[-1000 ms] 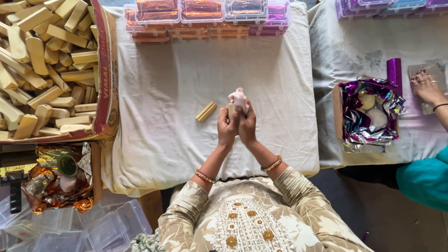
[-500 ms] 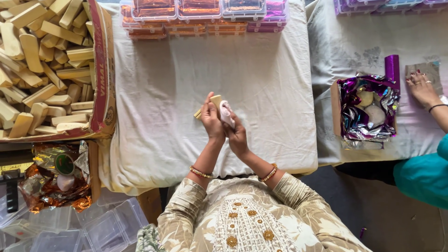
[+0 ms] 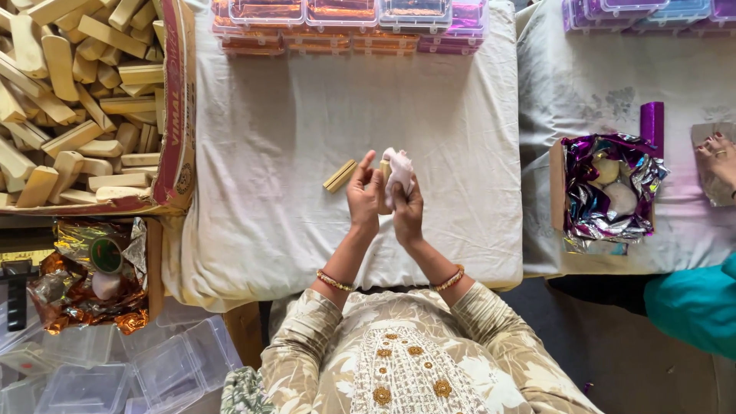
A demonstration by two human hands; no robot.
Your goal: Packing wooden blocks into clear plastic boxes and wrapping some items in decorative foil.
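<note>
Mid-frame, the left hand [image 3: 364, 195] and right hand [image 3: 408, 208] grip tight on a white cloth [image 3: 399, 170] and a stick [image 3: 384, 170]. One stick pair [image 3: 339, 175] lies waiting on the tabletop [image 3: 291, 138].

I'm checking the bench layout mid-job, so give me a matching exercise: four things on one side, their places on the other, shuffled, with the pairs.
Things:
1. white cloth
2. loose wooden stick
3. cardboard box of wooden blocks
4. purple foil

Places:
A. far left of the table
B. in an open box on the right-hand table
C. on the sheet just left of the hands
D. held between both hands

Pairs: 1-D, 2-C, 3-A, 4-B
</note>
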